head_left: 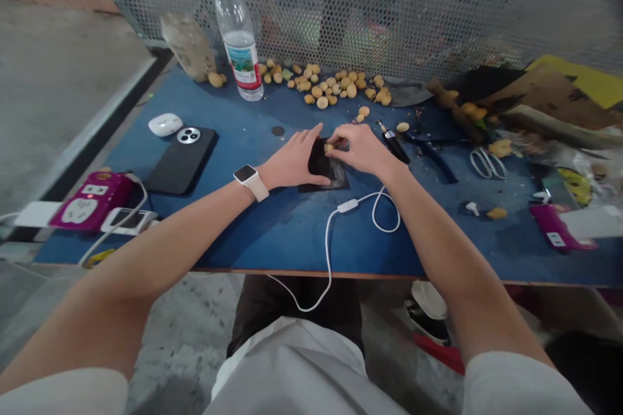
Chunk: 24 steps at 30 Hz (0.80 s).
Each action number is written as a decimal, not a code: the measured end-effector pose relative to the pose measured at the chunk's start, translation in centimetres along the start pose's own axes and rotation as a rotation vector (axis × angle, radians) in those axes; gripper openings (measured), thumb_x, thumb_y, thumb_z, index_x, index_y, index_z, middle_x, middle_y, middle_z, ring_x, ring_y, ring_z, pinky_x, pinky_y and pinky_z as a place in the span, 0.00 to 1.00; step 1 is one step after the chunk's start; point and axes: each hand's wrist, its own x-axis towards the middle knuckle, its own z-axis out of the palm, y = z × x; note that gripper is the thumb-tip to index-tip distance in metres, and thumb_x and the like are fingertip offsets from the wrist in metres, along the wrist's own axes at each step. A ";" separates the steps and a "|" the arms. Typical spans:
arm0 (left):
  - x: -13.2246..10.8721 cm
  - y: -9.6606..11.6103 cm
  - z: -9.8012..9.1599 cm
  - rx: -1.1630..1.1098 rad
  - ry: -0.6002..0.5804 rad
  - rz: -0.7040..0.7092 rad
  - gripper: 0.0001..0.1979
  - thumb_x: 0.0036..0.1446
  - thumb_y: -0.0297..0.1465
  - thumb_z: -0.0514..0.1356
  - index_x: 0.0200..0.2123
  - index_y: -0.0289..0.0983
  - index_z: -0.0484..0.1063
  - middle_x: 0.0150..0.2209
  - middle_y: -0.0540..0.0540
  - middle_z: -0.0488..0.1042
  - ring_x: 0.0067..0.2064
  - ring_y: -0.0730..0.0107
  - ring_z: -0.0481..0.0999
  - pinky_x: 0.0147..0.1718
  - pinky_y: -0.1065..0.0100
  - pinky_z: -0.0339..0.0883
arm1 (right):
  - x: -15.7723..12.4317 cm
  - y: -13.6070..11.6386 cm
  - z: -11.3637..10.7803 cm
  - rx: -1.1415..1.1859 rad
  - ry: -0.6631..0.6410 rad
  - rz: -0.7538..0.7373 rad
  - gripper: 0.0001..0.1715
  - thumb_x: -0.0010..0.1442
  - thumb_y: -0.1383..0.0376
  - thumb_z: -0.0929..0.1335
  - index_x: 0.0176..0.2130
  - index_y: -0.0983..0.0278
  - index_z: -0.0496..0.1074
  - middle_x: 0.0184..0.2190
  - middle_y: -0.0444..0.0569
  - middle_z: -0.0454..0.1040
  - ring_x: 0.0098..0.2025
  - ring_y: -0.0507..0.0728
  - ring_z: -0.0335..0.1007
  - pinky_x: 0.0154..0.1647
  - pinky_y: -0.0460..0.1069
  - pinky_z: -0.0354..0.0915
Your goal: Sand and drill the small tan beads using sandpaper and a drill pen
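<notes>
On the blue table [272, 233], my left hand [289, 161] cups a crumpled black plastic piece [321, 162] lying on a dark sheet [335, 180]. My right hand [357, 149] pinches a small yellow fruit [329, 148] between thumb and fingers, pressing it near the black piece. A white-strapped smartwatch [250, 181] sits on my left wrist. Several more yellow fruits [322, 92] lie in a loose scatter at the table's far side.
A capped water bottle [238, 32], a black phone [181, 159], white earbuds case [165, 124] and magenta power strip [92, 201] stand left and far. White cable [331, 253] crosses the table front. Scissors [488, 163], a black tool [394, 146] and clutter fill the right. Perforated mesh [370, 6] stands behind.
</notes>
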 end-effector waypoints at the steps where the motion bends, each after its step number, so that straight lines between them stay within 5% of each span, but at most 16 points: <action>1: 0.0 0.0 0.0 0.004 0.004 0.001 0.78 0.59 0.63 0.80 0.94 0.31 0.46 0.90 0.15 0.59 0.91 0.17 0.61 0.89 0.26 0.55 | 0.0 0.0 0.0 0.004 -0.008 -0.006 0.08 0.73 0.57 0.82 0.45 0.57 0.85 0.44 0.54 0.88 0.48 0.69 0.82 0.60 0.66 0.76; 8: 0.0 -0.1 0.2 -0.004 0.029 0.013 0.78 0.57 0.61 0.82 0.95 0.37 0.46 0.90 0.20 0.60 0.91 0.20 0.60 0.89 0.27 0.57 | 1.4 1.0 1.1 -0.029 0.130 0.069 0.08 0.74 0.57 0.80 0.43 0.57 0.84 0.45 0.55 0.88 0.48 0.69 0.80 0.60 0.66 0.77; 13: -0.1 0.1 0.1 -0.022 0.033 0.023 0.77 0.58 0.59 0.82 0.96 0.39 0.45 0.89 0.22 0.62 0.90 0.21 0.62 0.88 0.28 0.61 | 0.0 -0.1 0.5 -0.026 -0.013 0.006 0.07 0.73 0.58 0.81 0.45 0.57 0.84 0.44 0.54 0.88 0.48 0.70 0.83 0.61 0.67 0.77; 18: -0.2 0.3 0.0 -0.011 0.028 -0.001 0.77 0.58 0.58 0.81 0.96 0.37 0.45 0.89 0.20 0.62 0.90 0.20 0.62 0.88 0.27 0.60 | 1.2 0.5 1.2 -0.101 0.075 0.033 0.06 0.77 0.58 0.78 0.46 0.56 0.84 0.47 0.57 0.88 0.57 0.75 0.82 0.67 0.71 0.76; 24: -0.2 0.4 0.0 -0.011 0.021 -0.015 0.78 0.58 0.60 0.82 0.95 0.36 0.45 0.90 0.19 0.59 0.91 0.19 0.60 0.88 0.28 0.59 | 0.7 0.1 0.2 -0.048 -0.004 0.040 0.06 0.73 0.60 0.81 0.47 0.58 0.86 0.45 0.55 0.87 0.49 0.70 0.82 0.62 0.67 0.77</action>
